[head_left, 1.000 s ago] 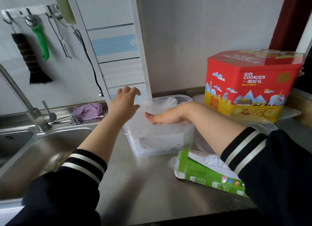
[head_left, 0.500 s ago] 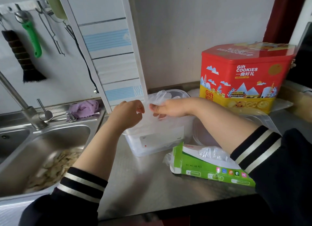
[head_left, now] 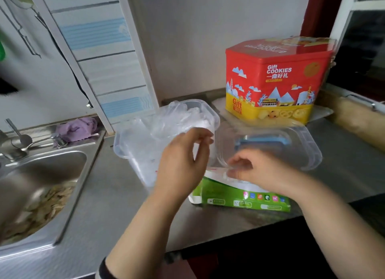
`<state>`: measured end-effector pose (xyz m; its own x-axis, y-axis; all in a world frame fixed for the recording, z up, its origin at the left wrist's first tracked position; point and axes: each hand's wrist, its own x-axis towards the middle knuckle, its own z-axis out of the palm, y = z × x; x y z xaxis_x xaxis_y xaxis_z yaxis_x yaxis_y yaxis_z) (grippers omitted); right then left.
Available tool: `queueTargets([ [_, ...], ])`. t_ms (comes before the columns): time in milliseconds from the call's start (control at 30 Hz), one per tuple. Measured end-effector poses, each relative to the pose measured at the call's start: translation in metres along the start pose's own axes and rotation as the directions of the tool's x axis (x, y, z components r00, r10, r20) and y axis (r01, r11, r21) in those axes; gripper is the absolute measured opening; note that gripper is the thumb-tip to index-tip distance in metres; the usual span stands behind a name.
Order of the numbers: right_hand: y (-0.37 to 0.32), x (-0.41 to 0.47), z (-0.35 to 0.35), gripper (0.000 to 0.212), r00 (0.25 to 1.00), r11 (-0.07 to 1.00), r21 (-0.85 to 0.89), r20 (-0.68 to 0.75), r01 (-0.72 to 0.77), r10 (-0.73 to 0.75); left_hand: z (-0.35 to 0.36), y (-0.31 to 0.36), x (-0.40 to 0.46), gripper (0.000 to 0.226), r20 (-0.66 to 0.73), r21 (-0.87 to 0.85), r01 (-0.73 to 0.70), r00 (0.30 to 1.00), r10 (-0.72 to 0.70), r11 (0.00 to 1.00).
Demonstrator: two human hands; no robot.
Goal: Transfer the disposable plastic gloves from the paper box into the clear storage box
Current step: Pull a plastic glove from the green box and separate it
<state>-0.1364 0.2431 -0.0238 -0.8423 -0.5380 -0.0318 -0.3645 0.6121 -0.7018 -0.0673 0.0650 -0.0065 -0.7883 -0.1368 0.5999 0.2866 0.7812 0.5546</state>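
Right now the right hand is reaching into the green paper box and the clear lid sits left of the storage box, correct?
Not quite. The head view shows the clear lid right of the storage box. The right hand is indeed at the green paper box.

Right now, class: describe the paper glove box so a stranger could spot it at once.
Find the big red cookie tin at the back of the steel counter. Nearer the front edge lies the paper box, under the right hand. It alone is green and flat.
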Motion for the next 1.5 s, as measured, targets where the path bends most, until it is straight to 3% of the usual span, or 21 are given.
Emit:
queueTargets([
  [100, 0.012, -0.007, 0.013, 0.01, 0.998, 0.996, -0.091, -0.062, 0.018, -0.024, 0.041, -0.014, -0.02, 0.049, 0.388, 0.07, 0.031, 0.92, -0.056, 0.997],
  [167, 0.016, -0.007, 0.019, 0.017, 0.99, 0.999, -0.02, -0.136, 0.037, -0.039, 0.052, -0.026, -0.026, 0.063, 0.491, 0.028, 0.034, 0.87, -0.044, 0.999],
  [267, 0.022, -0.006, 0.027, 0.028, 0.973, 0.995, 0.088, -0.229, 0.036, -0.015, 0.057, -0.038, -0.028, 0.068, 0.477, -0.014, 0.053, 0.878, -0.04, 0.998],
  [367, 0.024, -0.006, 0.032, 0.024, 0.966, 0.992, 0.122, -0.258, 0.042, -0.009, 0.06, -0.037, -0.029, 0.063, 0.449, -0.012, 0.042, 0.893, -0.032, 0.999],
  [500, 0.024, -0.011, 0.036, 0.017, 0.925, 0.965, 0.224, -0.378, 0.139, -0.046, 0.062, -0.038, -0.029, 0.061, 0.444, 0.006, 0.033, 0.896, -0.032, 0.999],
  [567, 0.025, -0.014, 0.036, 0.024, 0.91, 0.943, 0.285, -0.412, 0.175, -0.045, 0.062, -0.038, -0.029, 0.062, 0.45, 0.004, 0.032, 0.893, -0.03, 0.999],
  [1000, 0.031, -0.018, 0.031, 0.007, 0.881, 0.711, 0.675, -0.44, 0.197, 0.173, 0.059, -0.032, -0.029, 0.067, 0.463, 0.029, 0.013, 0.886, -0.025, 0.999],
  [1133, 0.022, -0.019, 0.019, 0.007, 0.895, 0.826, 0.497, -0.446, 0.267, -0.021, 0.059, -0.033, -0.03, 0.066, 0.467, 0.015, 0.022, 0.884, -0.027, 1.0],
  [1200, 0.014, -0.017, 0.014, 0.032, 0.892, 0.947, 0.14, -0.398, 0.291, -0.215, 0.06, -0.033, -0.031, 0.057, 0.459, 0.004, 0.031, 0.888, -0.029, 1.0],
  [1233, 0.011, -0.015, 0.014, 0.04, 0.901, 0.958, -0.067, -0.326, 0.278, -0.285, 0.06, -0.034, -0.032, 0.047, 0.454, -0.001, 0.041, 0.89, -0.036, 0.999],
  [1300, 0.004, -0.012, 0.014, 0.03, 0.924, 0.911, -0.337, -0.211, 0.238, -0.32, 0.061, -0.034, -0.032, 0.037, 0.452, -0.012, 0.056, 0.891, -0.044, 0.998],
  [1400, 0.006, -0.011, 0.015, 0.016, 0.931, 0.898, -0.393, -0.212, 0.196, -0.296, 0.06, -0.033, -0.031, 0.056, 0.463, -0.027, 0.058, 0.886, -0.039, 0.998],
  [1500, 0.015, -0.012, 0.017, 0.012, 0.881, 0.953, -0.2, -0.375, 0.228, -0.289, 0.059, -0.032, -0.03, 0.061, 0.468, -0.023, 0.073, 0.882, -0.054, 0.997],
])
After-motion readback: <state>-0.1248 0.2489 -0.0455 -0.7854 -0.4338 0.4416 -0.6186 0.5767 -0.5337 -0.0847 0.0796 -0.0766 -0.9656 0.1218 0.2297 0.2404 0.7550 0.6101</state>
